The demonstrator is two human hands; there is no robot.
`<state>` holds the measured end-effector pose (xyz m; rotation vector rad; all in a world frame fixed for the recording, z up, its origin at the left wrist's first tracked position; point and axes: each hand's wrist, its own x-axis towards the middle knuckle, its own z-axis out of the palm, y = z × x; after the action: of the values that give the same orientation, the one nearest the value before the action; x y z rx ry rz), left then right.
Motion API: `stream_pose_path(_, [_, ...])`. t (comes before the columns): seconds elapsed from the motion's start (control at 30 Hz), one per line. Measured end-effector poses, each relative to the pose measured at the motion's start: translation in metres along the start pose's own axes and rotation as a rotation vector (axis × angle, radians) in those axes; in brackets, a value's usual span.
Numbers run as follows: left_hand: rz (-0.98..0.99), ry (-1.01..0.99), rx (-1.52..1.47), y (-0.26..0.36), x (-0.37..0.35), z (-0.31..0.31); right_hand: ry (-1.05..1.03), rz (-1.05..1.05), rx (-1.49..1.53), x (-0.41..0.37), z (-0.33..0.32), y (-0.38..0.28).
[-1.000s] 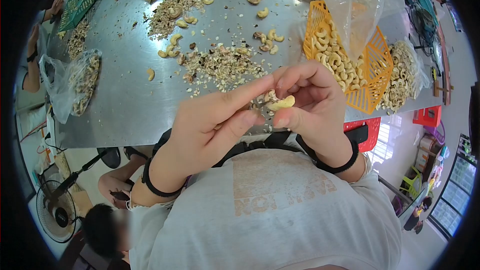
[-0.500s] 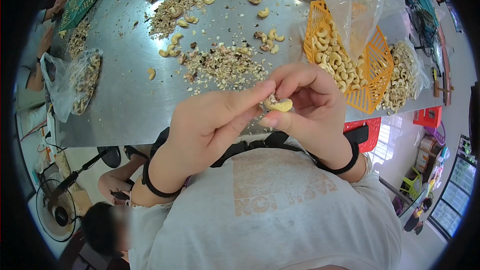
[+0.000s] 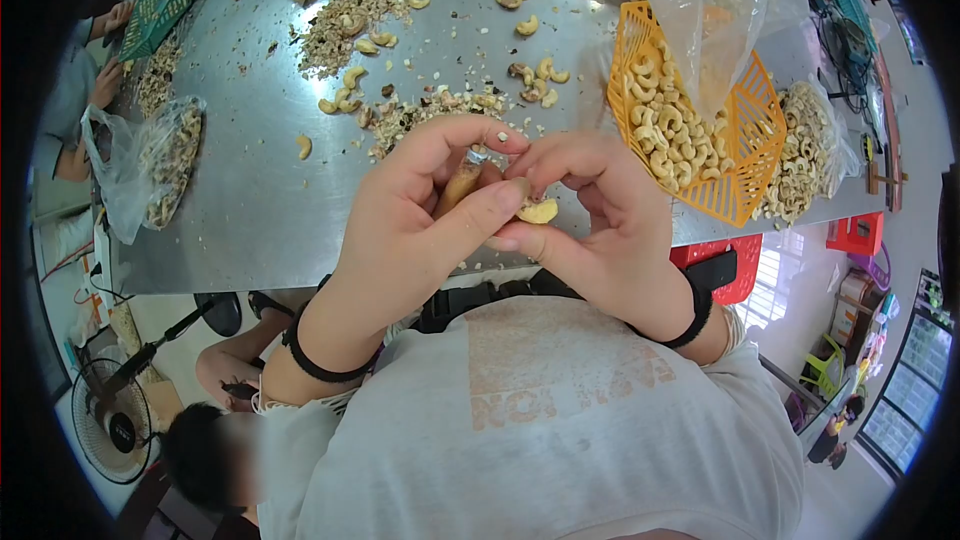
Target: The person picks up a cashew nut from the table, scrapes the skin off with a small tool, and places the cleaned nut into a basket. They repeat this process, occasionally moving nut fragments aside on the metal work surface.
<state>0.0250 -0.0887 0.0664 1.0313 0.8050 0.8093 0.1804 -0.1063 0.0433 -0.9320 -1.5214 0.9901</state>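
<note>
A pale yellow cashew nut (image 3: 540, 211) is pinched between the thumb and fingers of my right hand (image 3: 600, 200), just above the table's front edge. My left hand (image 3: 430, 195) is closed around a small wooden-handled tool (image 3: 461, 186) with a shiny metal collar; its working end is hidden by the fingers. The left thumb tip meets the nut from the left, and the two hands touch. A small pale chip clings to my left index finger. Behind the hands lies a heap of cashew crumbs and skins (image 3: 400, 125), partly covered by them.
An orange basket (image 3: 750, 140) of whole cashews stands right, beside a bag of cashew pieces (image 3: 800, 160). Another crumb heap (image 3: 335, 35) and loose nuts (image 3: 345, 92) lie behind on the metal table (image 3: 240, 210). A bag (image 3: 170, 165) sits left, near another person's hands (image 3: 105, 80).
My left hand has turned, bringing the wooden handle and metal collar into view. Both hands have shifted slightly left, still around the nut. At the far left, the other person's hands have moved.
</note>
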Motion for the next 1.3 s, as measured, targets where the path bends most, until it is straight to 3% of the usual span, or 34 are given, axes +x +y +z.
stream_pose_path(0.13, [0.044, 0.012, -0.025, -0.004, 0.001, 0.002, -0.028, 0.051, 0.042, -0.001, -0.002, -0.002])
stream_pose_path(0.3, [-0.011, 0.037, -0.092, -0.002, -0.001, 0.000, -0.046, 0.339, 0.520, 0.000, -0.005, -0.005])
stream_pose_path(0.4, [0.058, 0.038, -0.061, -0.003, -0.001, 0.001, -0.075, 0.411, 0.572, 0.000, -0.007, -0.007])
stream_pose_path(0.5, [0.204, 0.059, 0.136, -0.010, 0.001, 0.001, -0.085, 0.422, 0.532, 0.002, -0.008, -0.010])
stream_pose_path(0.6, [0.210, 0.043, 0.169, -0.011, 0.000, 0.000, -0.101, 0.451, 0.579, 0.003, -0.011, -0.009])
stream_pose_path(0.73, [0.121, -0.051, 0.170, 0.000, -0.005, -0.003, -0.094, 0.430, 0.590, 0.001, -0.013, -0.006])
stream_pose_path(1.13, [0.216, -0.146, 0.416, -0.008, -0.011, -0.004, -0.028, 0.391, 0.522, 0.001, -0.014, -0.006])
stream_pose_path(1.3, [0.088, -0.177, 0.332, 0.006, -0.011, -0.001, -0.014, 0.294, 0.500, -0.001, -0.012, -0.007])
